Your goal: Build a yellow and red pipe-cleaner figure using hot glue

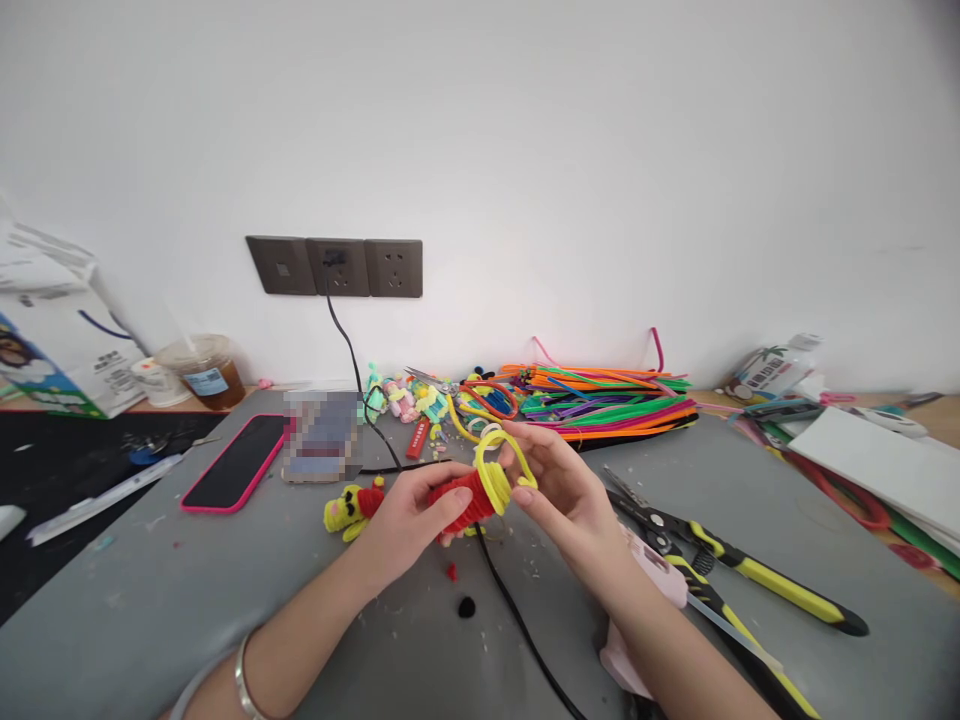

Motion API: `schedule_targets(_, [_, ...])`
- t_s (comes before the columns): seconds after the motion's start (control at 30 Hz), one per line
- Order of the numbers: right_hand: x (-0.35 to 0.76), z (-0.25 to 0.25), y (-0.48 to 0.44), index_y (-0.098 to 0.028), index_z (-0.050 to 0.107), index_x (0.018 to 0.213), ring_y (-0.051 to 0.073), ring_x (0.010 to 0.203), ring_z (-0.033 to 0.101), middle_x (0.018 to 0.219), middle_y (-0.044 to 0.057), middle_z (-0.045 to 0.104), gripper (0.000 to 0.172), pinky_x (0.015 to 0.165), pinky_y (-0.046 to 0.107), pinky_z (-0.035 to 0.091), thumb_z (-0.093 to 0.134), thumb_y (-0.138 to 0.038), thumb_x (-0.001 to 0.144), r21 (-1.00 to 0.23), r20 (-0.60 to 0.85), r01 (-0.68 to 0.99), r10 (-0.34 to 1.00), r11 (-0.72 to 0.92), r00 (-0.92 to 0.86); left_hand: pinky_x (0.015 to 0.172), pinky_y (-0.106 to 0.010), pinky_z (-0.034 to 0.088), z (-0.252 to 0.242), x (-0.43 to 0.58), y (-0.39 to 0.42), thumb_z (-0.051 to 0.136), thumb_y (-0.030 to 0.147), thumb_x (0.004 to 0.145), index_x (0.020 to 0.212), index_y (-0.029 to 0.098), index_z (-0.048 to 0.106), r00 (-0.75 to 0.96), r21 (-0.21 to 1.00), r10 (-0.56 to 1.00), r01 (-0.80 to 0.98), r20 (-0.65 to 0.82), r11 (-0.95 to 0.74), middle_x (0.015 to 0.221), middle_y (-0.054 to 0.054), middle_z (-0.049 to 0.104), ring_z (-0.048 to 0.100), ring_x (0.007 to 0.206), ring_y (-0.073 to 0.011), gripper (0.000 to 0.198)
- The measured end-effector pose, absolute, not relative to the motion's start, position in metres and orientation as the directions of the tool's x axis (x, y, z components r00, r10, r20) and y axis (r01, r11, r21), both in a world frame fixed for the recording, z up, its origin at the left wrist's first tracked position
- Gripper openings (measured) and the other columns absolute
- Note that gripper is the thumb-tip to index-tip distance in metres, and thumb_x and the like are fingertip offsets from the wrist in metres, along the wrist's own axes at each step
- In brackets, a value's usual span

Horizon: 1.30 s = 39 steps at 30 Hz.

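My left hand is wrapped round a red and yellow pipe-cleaner figure and holds it above the mat. From the figure's yellow end a yellow pipe cleaner curves up in a loop. The thumb and fingers of my right hand pinch this strand near its end. Left of my left hand lies a finished-looking yellow and red pipe-cleaner doll with dark markings. Below my hands, a black pompom and a small red scrap rest on the mat.
Pliers with yellow-black handles and a pink glue gun lie right. Bundled pipe cleaners lie along the wall. A pink-cased phone and a drink cup are left. A black cable crosses the grey mat.
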State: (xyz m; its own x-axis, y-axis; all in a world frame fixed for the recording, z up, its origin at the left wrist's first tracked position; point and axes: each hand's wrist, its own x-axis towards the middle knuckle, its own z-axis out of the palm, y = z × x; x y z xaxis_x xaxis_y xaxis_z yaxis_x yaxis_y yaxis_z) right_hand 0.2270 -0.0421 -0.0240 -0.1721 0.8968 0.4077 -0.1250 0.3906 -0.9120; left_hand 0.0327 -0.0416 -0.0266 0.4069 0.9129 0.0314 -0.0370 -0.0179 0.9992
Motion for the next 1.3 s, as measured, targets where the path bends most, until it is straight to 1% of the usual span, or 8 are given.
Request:
schedule_targets(0.17, [0.228,-0.023,-0.041,-0.026,0.073,0.096,0.019,0.079,0.063,0.086,0.003,0.069,0.017,0.068,0.029,0.053,0.071,-0.041,0.088,-0.919,0.395,-0.024,0.918,0.394,-0.036,0.054,-0.022,0.043,-0.028,0.032,-0.045,0.065,0.047,0.087,0.108,0.013,0.075,0.464,1.0,0.886,0.023,-0.01,-0.001,0.076,-0.005,0.066,0.051,0.058,-0.0106,0.041])
schedule_targets(0.3, [0.23,-0.021,-0.039,-0.024,0.072,0.082,0.017,0.066,0.061,0.079,0.003,0.069,0.016,0.061,0.029,0.05,0.071,-0.04,0.086,-0.917,0.399,0.02,0.917,0.399,-0.012,0.058,-0.022,0.047,-0.03,0.03,-0.048,0.068,0.041,0.084,0.104,0.018,0.078,0.528,0.996,0.849,0.054,0.03,-0.069,0.082,-0.006,0.07,0.058,0.066,-0.0145,0.032])
schedule_targets(0.57, [0.229,-0.023,-0.038,-0.023,0.07,0.079,0.018,0.069,0.063,0.077,0.003,0.069,0.019,0.063,0.029,0.049,0.069,-0.039,0.088,-0.91,0.391,0.109,0.916,0.399,-0.094,0.073,-0.028,0.055,-0.029,0.03,-0.049,0.072,0.037,0.082,0.107,0.019,0.078,0.545,0.992,0.828,-0.089,0.128,-0.095,0.096,-0.008,0.075,0.066,0.082,-0.0205,0.031])
schedule_targets(0.77, [0.228,-0.023,-0.038,-0.021,0.07,0.077,0.019,0.069,0.06,0.075,0.004,0.067,0.023,0.061,0.029,0.048,0.069,-0.042,0.088,-0.917,0.372,0.118,0.924,0.381,-0.092,0.08,-0.027,0.055,-0.028,0.032,-0.047,0.081,0.033,0.078,0.107,0.019,0.074,0.464,0.973,0.867,-0.21,0.183,-0.093,0.1,-0.006,0.073,0.067,0.088,-0.0183,0.033])
schedule_targets(0.9, [0.227,-0.02,-0.039,-0.021,0.068,0.076,0.014,0.057,0.051,0.071,0.002,0.063,0.027,0.051,0.026,0.042,0.068,-0.045,0.087,-0.935,0.329,0.105,0.939,0.339,-0.101,0.077,-0.025,0.056,-0.025,0.034,-0.046,0.081,0.033,0.079,0.098,0.018,0.071,0.373,0.969,0.906,-0.216,0.199,-0.123,0.094,-0.005,0.072,0.067,0.085,-0.0168,0.027])
schedule_targets(1.0, [0.227,-0.022,-0.038,-0.02,0.067,0.076,0.013,0.054,0.047,0.067,0.001,0.06,0.023,0.049,0.026,0.038,0.068,-0.041,0.088,-0.927,0.34,0.137,0.936,0.35,-0.097,0.079,-0.026,0.057,-0.026,0.035,-0.043,0.081,0.036,0.079,0.099,0.018,0.069,0.288,0.962,0.939,-0.247,0.188,-0.117,0.095,-0.006,0.073,0.068,0.088,-0.018,0.029])
schedule_targets(1.13, [0.228,-0.03,-0.036,-0.021,0.069,0.078,0.014,0.059,0.05,0.069,0.0,0.058,0.013,0.053,0.027,0.038,0.067,-0.029,0.088,-0.882,0.424,0.195,0.903,0.429,-0.068,0.086,-0.029,0.056,-0.028,0.037,-0.04,0.082,0.039,0.079,0.113,0.019,0.069,0.192,0.934,0.973,-0.353,0.125,-0.051,0.108,-0.009,0.076,0.071,0.098,-0.0215,0.042])
schedule_targets(1.3, [0.229,-0.033,-0.038,-0.024,0.068,0.085,0.017,0.07,0.057,0.076,0.0,0.061,0.009,0.062,0.028,0.044,0.065,-0.019,0.092,-0.808,0.564,0.15,0.822,0.57,-0.085,0.07,-0.025,0.054,-0.019,0.038,-0.039,0.087,0.039,0.072,0.109,0.017,0.072,0.117,0.864,0.993,-0.497,-0.019,0.075,0.099,-0.009,0.077,0.073,0.087,-0.0203,0.046])
